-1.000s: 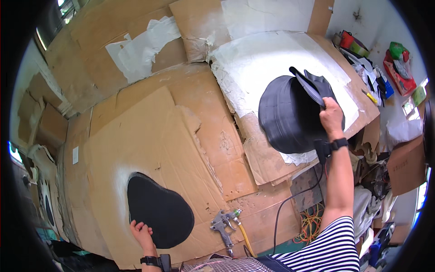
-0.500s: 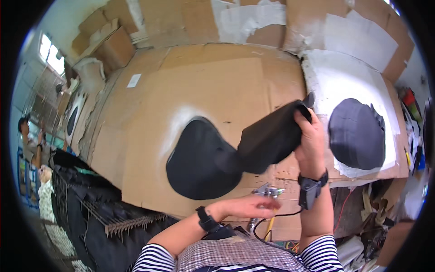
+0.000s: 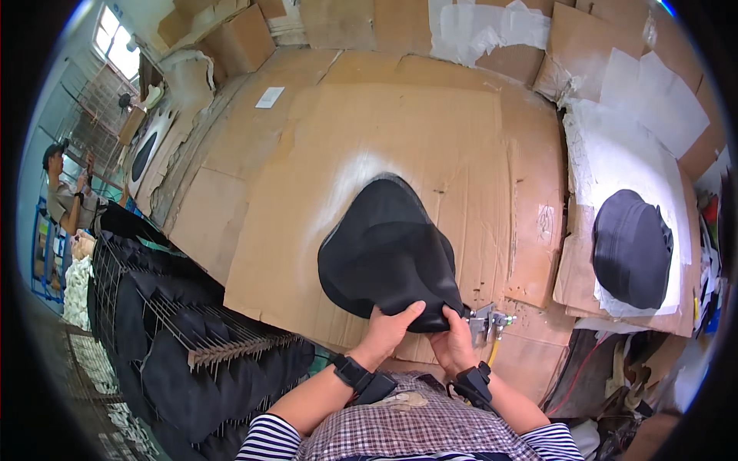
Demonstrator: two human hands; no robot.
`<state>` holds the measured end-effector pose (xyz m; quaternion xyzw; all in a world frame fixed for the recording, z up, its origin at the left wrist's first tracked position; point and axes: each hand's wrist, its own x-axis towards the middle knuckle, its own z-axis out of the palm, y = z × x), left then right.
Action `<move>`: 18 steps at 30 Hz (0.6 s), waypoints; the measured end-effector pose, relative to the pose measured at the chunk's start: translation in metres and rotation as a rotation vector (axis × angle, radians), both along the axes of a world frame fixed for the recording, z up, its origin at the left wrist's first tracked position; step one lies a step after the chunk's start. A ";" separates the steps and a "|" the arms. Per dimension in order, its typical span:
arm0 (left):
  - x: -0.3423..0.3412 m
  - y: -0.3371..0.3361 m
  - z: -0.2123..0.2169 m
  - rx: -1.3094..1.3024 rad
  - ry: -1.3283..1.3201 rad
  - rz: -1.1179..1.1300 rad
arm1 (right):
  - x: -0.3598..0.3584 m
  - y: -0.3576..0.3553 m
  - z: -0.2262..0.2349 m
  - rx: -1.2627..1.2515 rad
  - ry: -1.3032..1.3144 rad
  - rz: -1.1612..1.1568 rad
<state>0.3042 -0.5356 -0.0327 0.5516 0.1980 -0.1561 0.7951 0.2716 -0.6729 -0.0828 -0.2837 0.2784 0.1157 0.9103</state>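
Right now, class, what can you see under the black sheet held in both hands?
Under the held black sheet lies a second black sheet, its far end showing, on brown cardboard. The second black sheet's surface where they overlap is covered.

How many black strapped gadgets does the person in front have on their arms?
2: one black boxy strapped gadget at the wrist of the left hand, and a second gadget at the wrist of the right hand. Any beneath the sleeves would be hidden.
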 end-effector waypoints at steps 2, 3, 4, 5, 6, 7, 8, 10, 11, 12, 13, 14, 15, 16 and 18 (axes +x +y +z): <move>-0.002 0.004 0.000 0.161 -0.024 -0.157 | -0.007 0.003 0.002 0.069 0.094 0.001; 0.001 0.005 0.006 0.238 -0.071 -0.219 | -0.001 0.001 0.005 0.065 0.078 -0.025; 0.006 0.007 0.010 0.314 -0.117 -0.283 | 0.005 -0.002 0.008 0.060 0.062 -0.052; 0.012 0.009 0.014 0.276 -0.155 -0.320 | 0.012 -0.006 0.011 0.061 0.043 -0.084; 0.019 0.011 0.018 0.235 -0.195 -0.354 | 0.020 -0.010 0.015 0.027 0.018 -0.071; 0.027 0.013 0.022 0.192 -0.234 -0.388 | 0.030 -0.012 0.017 -0.002 -0.019 -0.063; 0.036 0.013 0.026 0.172 -0.292 -0.373 | 0.040 -0.016 0.018 -0.033 -0.059 -0.056; 0.061 0.014 0.054 0.191 -0.433 -0.460 | 0.063 -0.022 0.032 -0.057 -0.129 -0.075; 0.070 0.015 0.065 0.199 -0.503 -0.482 | 0.074 -0.024 0.046 -0.045 -0.161 -0.099; 0.076 0.015 0.081 0.243 -0.555 -0.486 | 0.080 -0.024 0.059 -0.033 -0.187 -0.124; 0.078 0.015 0.097 0.287 -0.608 -0.487 | 0.081 -0.022 0.073 -0.017 -0.203 -0.174; 0.080 0.017 0.102 0.342 -0.681 -0.514 | 0.080 -0.019 0.090 -0.002 -0.220 -0.221; 0.078 0.021 0.104 0.361 -0.716 -0.511 | 0.079 -0.017 0.100 0.014 -0.233 -0.267; 0.075 0.025 0.105 0.381 -0.751 -0.506 | 0.075 -0.015 0.102 0.018 -0.224 -0.285; 0.066 0.040 0.095 0.406 -0.752 -0.537 | 0.062 -0.020 0.082 -0.007 -0.179 -0.290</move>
